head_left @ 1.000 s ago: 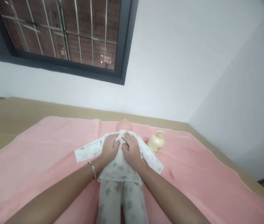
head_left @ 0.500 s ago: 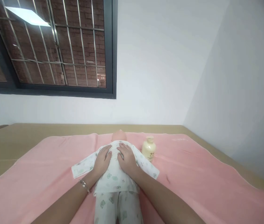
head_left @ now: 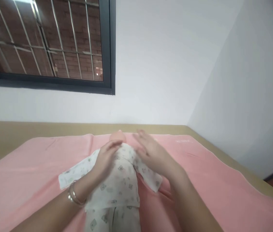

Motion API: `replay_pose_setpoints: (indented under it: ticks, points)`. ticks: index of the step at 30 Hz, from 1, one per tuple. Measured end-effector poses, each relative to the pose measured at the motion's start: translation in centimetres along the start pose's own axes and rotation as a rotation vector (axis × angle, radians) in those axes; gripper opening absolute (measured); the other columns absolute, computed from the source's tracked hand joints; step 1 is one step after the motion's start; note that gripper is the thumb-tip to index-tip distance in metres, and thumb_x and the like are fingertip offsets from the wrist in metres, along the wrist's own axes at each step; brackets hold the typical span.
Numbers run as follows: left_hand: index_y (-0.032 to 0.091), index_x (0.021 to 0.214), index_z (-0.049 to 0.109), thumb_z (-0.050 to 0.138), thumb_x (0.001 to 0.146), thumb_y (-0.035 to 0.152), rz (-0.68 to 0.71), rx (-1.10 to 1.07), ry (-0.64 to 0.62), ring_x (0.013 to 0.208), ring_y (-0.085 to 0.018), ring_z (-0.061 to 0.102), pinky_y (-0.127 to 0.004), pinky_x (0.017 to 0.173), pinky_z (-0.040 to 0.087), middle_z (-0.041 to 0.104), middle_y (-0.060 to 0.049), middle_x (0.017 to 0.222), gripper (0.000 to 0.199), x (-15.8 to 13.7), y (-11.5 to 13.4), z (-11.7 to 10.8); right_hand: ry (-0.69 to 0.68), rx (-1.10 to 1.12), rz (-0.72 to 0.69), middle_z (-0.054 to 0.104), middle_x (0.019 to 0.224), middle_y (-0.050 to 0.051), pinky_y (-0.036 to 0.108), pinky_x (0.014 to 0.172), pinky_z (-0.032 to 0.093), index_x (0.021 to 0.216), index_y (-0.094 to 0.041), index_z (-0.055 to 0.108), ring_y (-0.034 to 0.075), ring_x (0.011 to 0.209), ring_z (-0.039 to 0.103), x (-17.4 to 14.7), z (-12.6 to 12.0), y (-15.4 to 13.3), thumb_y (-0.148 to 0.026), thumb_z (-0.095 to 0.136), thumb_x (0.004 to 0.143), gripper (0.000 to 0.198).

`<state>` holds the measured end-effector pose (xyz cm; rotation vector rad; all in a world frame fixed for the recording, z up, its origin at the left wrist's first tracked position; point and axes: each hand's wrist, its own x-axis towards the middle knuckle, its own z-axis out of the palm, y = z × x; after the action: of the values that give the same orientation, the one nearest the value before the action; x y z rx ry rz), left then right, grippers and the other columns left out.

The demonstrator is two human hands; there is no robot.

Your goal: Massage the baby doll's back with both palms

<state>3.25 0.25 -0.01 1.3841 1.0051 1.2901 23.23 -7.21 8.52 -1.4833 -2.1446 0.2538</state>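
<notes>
Indoor room, exact kind unclear, white walls [head_left: 160, 71], barred window [head_left: 51, 45], pink blanket [head_left: 218, 174]

A slim, silvery bracelet [head_left: 72, 195] circles the left wrist [head_left: 81, 189], and both forearms [head_left: 195, 206] are bare.

Window [head_left: 46, 38] glare, right hand [head_left: 155, 154] — seemingly motion-blurred

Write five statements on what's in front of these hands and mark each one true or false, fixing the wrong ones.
1. The left hand is at the patterned top of the doll. True.
2. A bracelet circles the right wrist. False: the bracelet is on the left one.
3. The blanket under the doll is blue. False: the blanket is pink.
4. The right hand looks blurred. True.
5. The window has bars. True.
</notes>
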Motion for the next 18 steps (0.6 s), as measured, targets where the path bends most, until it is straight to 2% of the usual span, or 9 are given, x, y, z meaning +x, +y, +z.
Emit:
replay_pose_setpoints:
  ticks: [2, 3, 4, 6, 8, 10, 13, 15, 18]
  points:
    - [0.012, 0.111, 0.069, 0.057, 0.085, 0.037, -0.166, -0.329, -0.210, 0.129, -0.031, 0.061, -0.043, 0.117, 0.045, 0.067, -0.018, 0.132, 0.038, -0.3, 2.5, 3.2, 0.162, -0.090, 0.122, 0.034, 0.165, 0.018, 0.055, 0.123, 0.032, 0.150, -0.009, 0.047, 0.033, 0.156, 0.027, 0.0, -1.1, 0.9, -0.030, 0.039, 0.097, 0.057]
    - [0.010, 0.120, 0.066, 0.053, 0.090, 0.036, -0.275, -0.427, -0.285, 0.131, -0.030, 0.061, -0.042, 0.117, 0.045, 0.065, -0.020, 0.136, 0.042, -0.2, 3.6, 4.7, 0.203, -0.122, 0.180, 0.040, 0.161, 0.021, 0.056, 0.119, 0.038, 0.145, -0.008, 0.051, 0.034, 0.153, 0.034, -0.1, -1.6, 1.4, -0.029, 0.039, 0.097, 0.054]
    - [0.008, 0.130, 0.060, 0.047, 0.094, 0.037, -0.355, -0.498, -0.309, 0.133, -0.028, 0.060, -0.040, 0.118, 0.045, 0.062, -0.021, 0.140, 0.048, 0.0, 4.5, 6.1, 0.202, -0.141, 0.237, 0.049, 0.154, 0.023, 0.055, 0.111, 0.046, 0.138, -0.009, 0.056, 0.035, 0.146, 0.045, -0.4, -1.9, 1.9, -0.028, 0.038, 0.097, 0.049]
    - [0.005, 0.148, 0.043, 0.034, 0.100, 0.047, -0.494, -0.575, -0.347, 0.139, -0.027, 0.054, -0.038, 0.119, 0.044, 0.052, -0.024, 0.150, 0.064, 0.7, 5.9, 8.1, 0.142, -0.155, 0.331, 0.071, 0.125, 0.019, 0.044, 0.085, 0.058, 0.117, -0.016, 0.066, 0.031, 0.115, 0.069, -1.0, -2.6, 2.6, -0.028, 0.035, 0.098, 0.039]
    - [0.001, 0.155, 0.031, 0.029, 0.101, 0.050, -0.612, -0.621, -0.373, 0.143, -0.026, 0.050, -0.035, 0.117, 0.045, 0.045, -0.026, 0.154, 0.073, 1.4, 6.6, 9.2, 0.085, -0.141, 0.345, 0.076, 0.098, 0.011, 0.033, 0.065, 0.055, 0.096, -0.021, 0.067, 0.024, 0.084, 0.073, -1.5, -3.0, 2.9, -0.027, 0.035, 0.097, 0.032]
    - [-0.001, 0.157, 0.025, 0.028, 0.101, 0.051, -0.675, -0.677, -0.386, 0.144, -0.025, 0.047, -0.032, 0.115, 0.046, 0.043, -0.026, 0.156, 0.076, 1.8, 6.7, 9.5, 0.074, -0.124, 0.327, 0.074, 0.087, 0.006, 0.028, 0.059, 0.051, 0.085, -0.023, 0.062, 0.020, 0.073, 0.071, -1.6, -3.1, 2.9, -0.023, 0.037, 0.096, 0.027]
    - [-0.004, 0.157, 0.023, 0.030, 0.101, 0.050, -0.713, -0.733, -0.385, 0.144, -0.026, 0.047, -0.030, 0.113, 0.047, 0.042, -0.026, 0.156, 0.077, 1.5, 6.6, 8.8, 0.030, -0.160, 0.363, 0.074, 0.091, 0.008, 0.027, 0.059, 0.049, 0.081, -0.022, 0.057, 0.019, 0.074, 0.070, -0.9, -2.3, 2.7, -0.015, 0.038, 0.093, 0.024]
    - [-0.003, 0.156, 0.024, 0.030, 0.102, 0.050, -0.735, -0.727, -0.388, 0.143, -0.027, 0.048, -0.032, 0.114, 0.047, 0.043, -0.026, 0.156, 0.077, 0.8, 6.7, 7.7, -0.005, -0.250, 0.378, 0.074, 0.097, 0.012, 0.029, 0.063, 0.049, 0.081, -0.021, 0.057, 0.021, 0.080, 0.070, -0.4, -1.5, 2.4, -0.012, 0.039, 0.090, 0.022]
    - [-0.001, 0.155, 0.029, 0.026, 0.102, 0.049, -0.744, -0.647, -0.370, 0.141, -0.026, 0.052, -0.033, 0.115, 0.046, 0.047, -0.024, 0.153, 0.073, -0.3, 7.0, 5.4, -0.014, -0.394, 0.375, 0.072, 0.092, 0.013, 0.033, 0.068, 0.050, 0.080, -0.021, 0.057, 0.025, 0.085, 0.069, -0.1, -0.4, 2.0, -0.015, 0.041, 0.090, 0.020]
